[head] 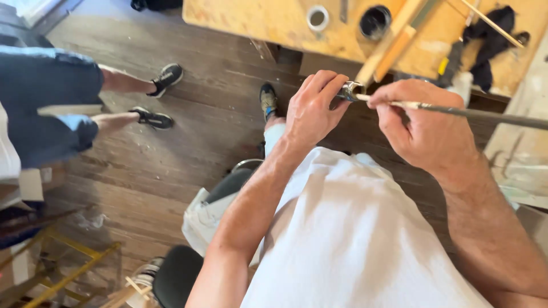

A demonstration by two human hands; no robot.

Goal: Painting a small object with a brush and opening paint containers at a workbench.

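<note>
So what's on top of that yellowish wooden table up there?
On the wooden table sit a white ring, a round black pot, pale wood strips and a black cloth. The strips' lower ends are hidden behind the right hand.

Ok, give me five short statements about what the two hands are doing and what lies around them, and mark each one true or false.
1. The left hand pinches a small metal piece at its fingertips. True.
2. The right hand holds a long thin rod that points toward that metal piece. True.
3. Both hands rest flat on the workbench. False: they are held up in front of the body, clear of the bench.
4. The floor is grey tile. False: it is dark wooden boards.
5. Another person's legs, in dark shoes, stand at the left. True.
</note>
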